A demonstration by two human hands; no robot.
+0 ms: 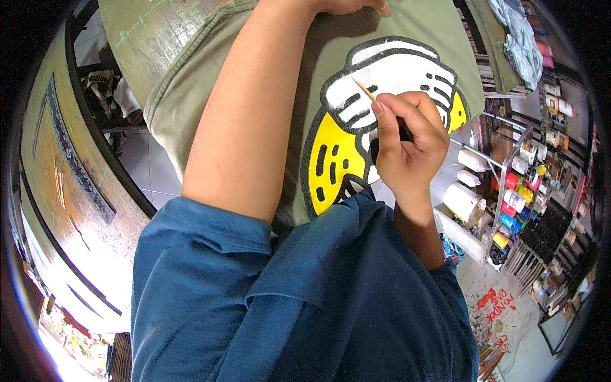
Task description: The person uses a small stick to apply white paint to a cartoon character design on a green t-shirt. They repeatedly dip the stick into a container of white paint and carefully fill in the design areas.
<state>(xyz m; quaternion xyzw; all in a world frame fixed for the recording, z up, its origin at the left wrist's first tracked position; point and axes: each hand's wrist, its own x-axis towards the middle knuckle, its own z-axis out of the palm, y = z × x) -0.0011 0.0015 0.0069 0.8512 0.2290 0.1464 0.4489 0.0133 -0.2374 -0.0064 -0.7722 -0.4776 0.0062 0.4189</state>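
Stick (pixel 364 88) over print (pixel 396 69), inside its edge

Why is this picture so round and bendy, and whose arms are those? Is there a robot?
No robot here, just a person with two bare hands. The camera sits on their head and looks down through a very wide lens, which bends straight edges and leaves dark corners. That's why you see the person's own blue top and arms.

Below the hands is olive-green cloth with a white, yellow and black picture on it. The right hand holds a thin, pointed stick, its tip over the white part. The left hand is at the top edge, partly cut off.
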